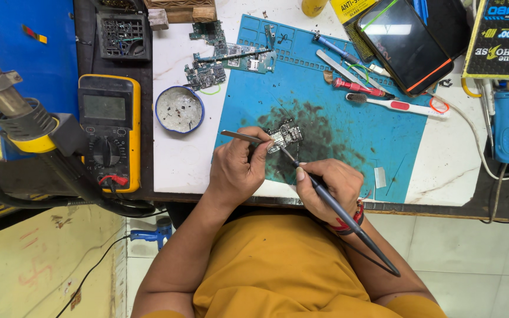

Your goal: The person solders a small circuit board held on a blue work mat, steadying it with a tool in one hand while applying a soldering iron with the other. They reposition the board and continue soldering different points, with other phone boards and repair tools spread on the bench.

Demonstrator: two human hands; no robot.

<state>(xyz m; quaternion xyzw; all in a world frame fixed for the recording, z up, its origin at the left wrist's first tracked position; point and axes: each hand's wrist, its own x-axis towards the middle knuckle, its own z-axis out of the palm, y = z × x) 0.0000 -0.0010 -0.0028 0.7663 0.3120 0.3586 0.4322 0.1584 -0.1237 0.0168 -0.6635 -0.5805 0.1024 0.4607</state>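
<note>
Blue mat (349,126) bears a circuit board (285,136), half hidden by left hand (237,168) fingers pinching tweezers (240,136).

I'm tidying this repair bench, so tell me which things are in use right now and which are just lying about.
In use: left hand with tweezers; right hand with soldering iron; circuit board; blue mat.

Lying about: multimeter, round tin, spare boards, phone, toothbrush, hot-air gun.

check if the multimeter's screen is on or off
Cannot tell for sure: the yellow multimeter lies face up, and its screen is plain grey with no readable digits.
</note>
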